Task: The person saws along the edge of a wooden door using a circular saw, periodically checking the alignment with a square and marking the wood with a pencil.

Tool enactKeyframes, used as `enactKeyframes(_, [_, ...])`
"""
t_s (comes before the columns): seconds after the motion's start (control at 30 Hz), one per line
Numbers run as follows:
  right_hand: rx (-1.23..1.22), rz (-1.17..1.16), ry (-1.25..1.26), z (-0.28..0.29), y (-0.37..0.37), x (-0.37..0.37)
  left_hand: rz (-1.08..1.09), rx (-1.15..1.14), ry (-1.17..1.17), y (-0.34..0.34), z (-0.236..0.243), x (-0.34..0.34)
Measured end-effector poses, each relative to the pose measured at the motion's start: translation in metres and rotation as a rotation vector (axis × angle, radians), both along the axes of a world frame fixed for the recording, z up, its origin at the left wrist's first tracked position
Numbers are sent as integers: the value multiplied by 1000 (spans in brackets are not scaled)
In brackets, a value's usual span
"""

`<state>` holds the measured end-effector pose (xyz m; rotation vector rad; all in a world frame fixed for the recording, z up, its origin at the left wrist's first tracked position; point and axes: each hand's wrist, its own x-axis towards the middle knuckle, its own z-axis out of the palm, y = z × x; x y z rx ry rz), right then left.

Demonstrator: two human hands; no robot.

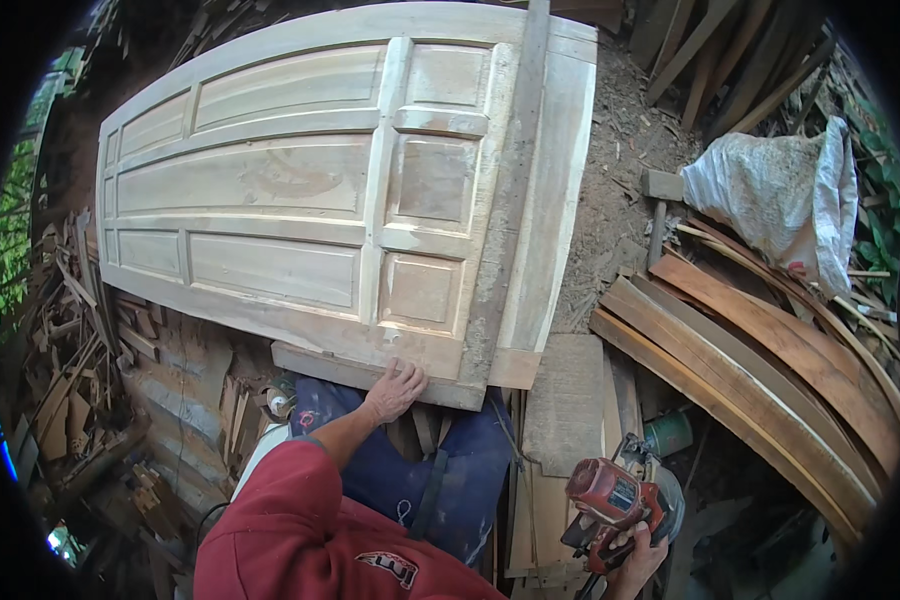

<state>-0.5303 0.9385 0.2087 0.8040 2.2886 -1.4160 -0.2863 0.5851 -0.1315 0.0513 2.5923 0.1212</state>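
A pale wooden panel door (270,170) lies in front of me, raised off the ground. My left hand (396,390) rests on its near edge with the fingers stretched out, holding nothing. Down at the right, my right hand (638,562) is wrapped round the handle of a red power tool (610,500). A round grey part shows on the tool's right side; its exact kind I cannot make out. A long, rough wooden board (510,190) lies across the door's right end.
Curved planks (740,370) are stacked at the right, near a white sack (780,190) and a mallet (660,190). A green can (668,434) stands beside the tool. Scrap wood (70,400) is heaped at the left, and boards (560,400) lie right of my legs.
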Motion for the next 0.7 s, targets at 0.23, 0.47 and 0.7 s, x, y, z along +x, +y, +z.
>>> enactKeyframes(0.23, [251,372,26,40,-100,5,100,309,112,-16,25,29])
enactKeyframes(0.47, [113,670,99,70,-213,32,228,645,323,-88,163,96])
enactKeyframes(0.7, [36,991,107,112,-372,112,515,466,530,-163,283,234])
